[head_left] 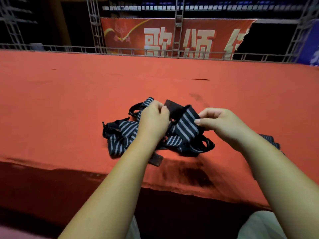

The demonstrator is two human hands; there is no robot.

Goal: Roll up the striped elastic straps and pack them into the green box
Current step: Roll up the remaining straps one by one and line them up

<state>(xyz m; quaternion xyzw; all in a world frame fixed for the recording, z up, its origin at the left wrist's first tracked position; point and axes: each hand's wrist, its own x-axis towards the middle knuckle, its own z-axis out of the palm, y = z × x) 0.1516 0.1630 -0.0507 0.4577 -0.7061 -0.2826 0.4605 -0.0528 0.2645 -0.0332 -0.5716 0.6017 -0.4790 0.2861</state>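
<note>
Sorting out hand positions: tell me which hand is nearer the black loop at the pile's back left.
Left. The left hand is right beside the black loop, just to its right. The right hand is across the striped straps, farther right.

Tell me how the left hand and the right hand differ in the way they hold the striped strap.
The left hand grips the dark end of the striped strap with curled fingers, while the right hand pinches its striped part between thumb and fingertips. The left hand is over the middle of the heap of straps; the right hand is nearer its right side. Both hold the strap above the red cloth.
</note>
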